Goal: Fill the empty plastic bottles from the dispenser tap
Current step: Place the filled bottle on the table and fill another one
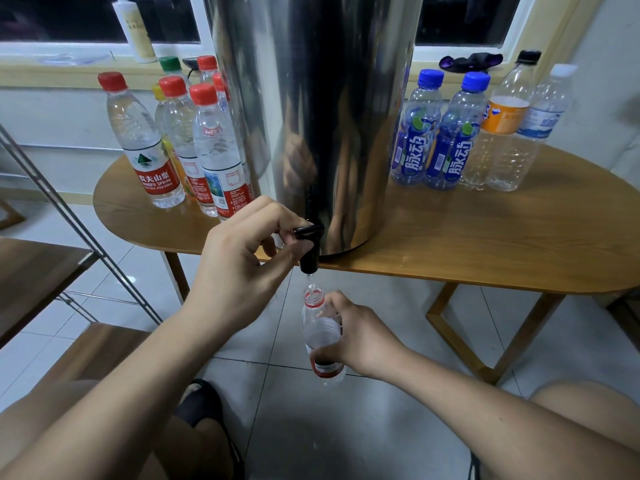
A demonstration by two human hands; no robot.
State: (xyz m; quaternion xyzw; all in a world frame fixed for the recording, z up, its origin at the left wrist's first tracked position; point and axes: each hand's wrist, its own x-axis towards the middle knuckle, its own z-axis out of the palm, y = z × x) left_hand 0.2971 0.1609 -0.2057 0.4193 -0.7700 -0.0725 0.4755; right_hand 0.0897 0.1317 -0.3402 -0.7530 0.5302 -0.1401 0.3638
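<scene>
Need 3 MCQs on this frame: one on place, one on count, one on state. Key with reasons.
1. Where is the uncapped bottle?
A) standing on the table
B) under the tap, below the edge of the table
C) on the windowsill

2. How many blue-capped bottles stand to the right of the dispenser?
A) one
B) four
C) two

3. What is the tap doing?
A) running
B) closed and dry
C) detached

Key:
1 B: the right hand holds it just beneath the spout.
2 C: only two bottles there have blue caps.
3 A: the left hand grips the tap, and a thin stream falls into the bottle's neck.
</scene>
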